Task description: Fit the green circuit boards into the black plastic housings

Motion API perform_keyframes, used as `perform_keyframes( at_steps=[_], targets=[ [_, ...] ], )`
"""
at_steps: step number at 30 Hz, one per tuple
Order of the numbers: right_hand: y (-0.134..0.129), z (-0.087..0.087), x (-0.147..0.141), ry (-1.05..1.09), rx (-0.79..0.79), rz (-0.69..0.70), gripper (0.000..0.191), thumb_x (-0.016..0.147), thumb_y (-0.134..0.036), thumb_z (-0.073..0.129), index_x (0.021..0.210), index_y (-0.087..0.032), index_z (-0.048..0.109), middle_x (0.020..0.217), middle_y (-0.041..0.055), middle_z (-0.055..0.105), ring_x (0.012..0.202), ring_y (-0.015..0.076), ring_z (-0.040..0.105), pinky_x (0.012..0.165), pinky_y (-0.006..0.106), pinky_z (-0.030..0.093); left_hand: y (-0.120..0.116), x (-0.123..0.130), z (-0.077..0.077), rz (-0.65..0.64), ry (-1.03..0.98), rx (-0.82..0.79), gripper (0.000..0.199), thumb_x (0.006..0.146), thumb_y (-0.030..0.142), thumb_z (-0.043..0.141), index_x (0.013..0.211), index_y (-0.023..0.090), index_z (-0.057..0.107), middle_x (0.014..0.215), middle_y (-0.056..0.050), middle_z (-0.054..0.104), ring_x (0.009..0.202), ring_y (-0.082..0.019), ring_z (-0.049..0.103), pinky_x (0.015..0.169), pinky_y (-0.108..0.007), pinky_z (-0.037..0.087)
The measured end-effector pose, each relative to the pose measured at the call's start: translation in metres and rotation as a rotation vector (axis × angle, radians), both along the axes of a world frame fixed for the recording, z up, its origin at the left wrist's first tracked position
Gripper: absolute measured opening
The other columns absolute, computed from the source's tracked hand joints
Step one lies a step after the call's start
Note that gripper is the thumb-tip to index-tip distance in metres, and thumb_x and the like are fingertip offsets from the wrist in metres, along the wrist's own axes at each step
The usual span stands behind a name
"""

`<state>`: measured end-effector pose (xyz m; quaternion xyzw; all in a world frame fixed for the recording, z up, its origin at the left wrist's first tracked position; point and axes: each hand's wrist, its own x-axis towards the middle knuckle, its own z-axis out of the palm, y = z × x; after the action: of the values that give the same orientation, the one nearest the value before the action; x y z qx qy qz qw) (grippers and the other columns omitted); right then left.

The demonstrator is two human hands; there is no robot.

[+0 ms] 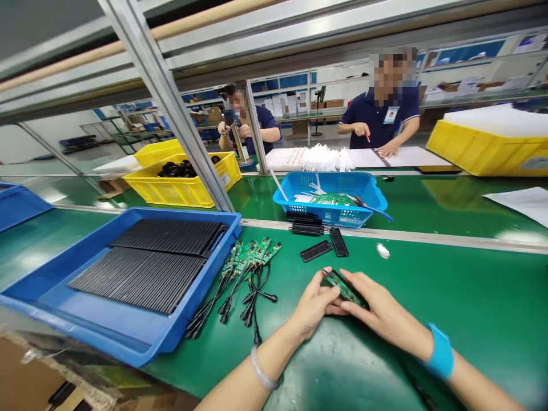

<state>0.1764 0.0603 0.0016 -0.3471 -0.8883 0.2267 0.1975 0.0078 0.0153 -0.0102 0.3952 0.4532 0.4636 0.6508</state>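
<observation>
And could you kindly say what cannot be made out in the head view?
All in the head view:
Held circuit board: underside turned away, screened by left hand and right hand.
Rightmost yellow bin: cut off by right edge.
Co-worker's badge: print too small to read.

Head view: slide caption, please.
Left hand and right hand hold a green circuit board over a green workbench, blue basket beyond.

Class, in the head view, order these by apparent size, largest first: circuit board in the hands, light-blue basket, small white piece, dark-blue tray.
1. Dark-blue tray
2. Light-blue basket
3. Circuit board, partly hidden
4. Small white piece
</observation>
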Motion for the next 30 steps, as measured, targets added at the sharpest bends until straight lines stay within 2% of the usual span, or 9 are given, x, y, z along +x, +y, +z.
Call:
perform_keyframes(
  at_steps=[3,6,8,11,17,21,24,27,30],
  targets=[
    [-0.015,-0.010,0.004,-0.087,0.158,-0.054,0.047,0.095,-0.030,0.034,0.139,-0.014,0.033,0.104,0.0121,0.058,0.085,0.0213,0.062,0.074,0.035,0.055,0.006,-0.014,0.009,-0.080,0.678,0.178,0.032,0.092,0.026,0.038,0.119,0.015,0.051,0.081,-0.005,0.066,0.072,-0.016,0.066,0.070,-0.030,0.054],
    [-0.008,-0.018,0.023,-0.311,0.397,-0.208,0.044,0.090,-0.025,0.035,0.127,-0.006,0.048,0.088,0.0159,0.061,0.073,0.0288,0.060,0.061,0.044,0.054,0.013,-0.045,0.021,0.097,1.170,0.217,0.026,0.090,0.021,0.042,0.110,0.019,0.058,0.099,-0.009,0.064,0.097,-0.022,0.061,0.089,-0.038,0.047],
    [-0.002,-0.021,0.033,-0.421,0.509,-0.290,0.042,0.085,-0.016,0.034,0.119,-0.005,0.056,0.084,0.0188,0.062,0.075,0.0328,0.059,0.060,0.047,0.052,0.016,-0.070,0.029,0.222,1.355,0.156,0.024,0.087,0.015,0.042,0.105,0.017,0.058,0.111,-0.014,0.058,0.112,-0.028,0.052,0.096,-0.044,0.041],
    [-0.002,-0.023,0.036,-0.393,0.580,-0.328,0.043,0.081,-0.010,0.035,0.117,-0.005,0.058,0.097,0.0224,0.063,0.090,0.0352,0.059,0.069,0.048,0.052,0.014,-0.101,0.039,0.317,1.593,0.027,0.020,0.083,0.015,0.049,0.101,0.013,0.057,0.108,-0.019,0.057,0.110,-0.034,0.052,0.090,-0.046,0.043],
    [-0.016,-0.025,0.017,-0.118,0.381,-0.171,0.032,0.089,-0.023,0.040,0.112,-0.016,0.061,0.101,0.0136,0.064,0.088,0.0258,0.062,0.073,0.042,0.055,0.007,-0.122,0.048,0.293,1.812,-0.143,0.020,0.077,0.006,0.049,0.095,0.010,0.057,0.090,-0.019,0.066,0.087,-0.034,0.065,0.073,-0.041,0.048],
    [-0.021,-0.018,0.012,0.002,0.167,-0.119,0.031,0.091,-0.024,0.039,0.111,-0.017,0.061,0.103,0.0124,0.064,0.093,0.0251,0.062,0.079,0.043,0.054,0.008,-0.125,0.048,0.322,1.823,-0.115,0.024,0.079,0.006,0.043,0.099,0.011,0.056,0.084,-0.017,0.067,0.082,-0.033,0.067,0.070,-0.041,0.048],
    [-0.024,-0.010,0.009,0.128,-0.114,-0.071,0.030,0.092,-0.029,0.041,0.111,-0.020,0.062,0.106,0.0115,0.064,0.097,0.0252,0.061,0.085,0.046,0.051,0.009,-0.124,0.050,0.396,1.740,0.014,0.021,0.080,0.012,0.046,0.099,0.016,0.053,0.085,-0.009,0.066,0.080,-0.026,0.066,0.072,-0.037,0.049],
    [-0.028,-0.005,0.001,0.333,-0.544,-0.041,0.032,0.089,-0.040,0.049,0.113,-0.021,0.061,0.108,0.0109,0.064,0.102,0.0250,0.061,0.091,0.046,0.048,0.009,-0.112,0.052,0.482,1.230,0.279,0.012,0.077,0.020,0.055,0.089,0.018,0.053,0.078,-0.002,0.061,0.068,-0.015,0.061,0.066,-0.027,0.049],
    [-0.031,-0.007,-0.012,0.679,-1.052,-0.058,0.048,0.085,-0.049,0.056,0.123,-0.020,0.052,0.115,0.0122,0.063,0.111,0.0233,0.058,0.099,0.044,0.043,0.007,-0.087,0.050,0.211,0.538,0.306,0.024,0.072,0.031,0.066,0.085,0.018,0.052,0.071,0.001,0.055,0.057,-0.012,0.057,0.051,-0.023,0.048]
  ],
)
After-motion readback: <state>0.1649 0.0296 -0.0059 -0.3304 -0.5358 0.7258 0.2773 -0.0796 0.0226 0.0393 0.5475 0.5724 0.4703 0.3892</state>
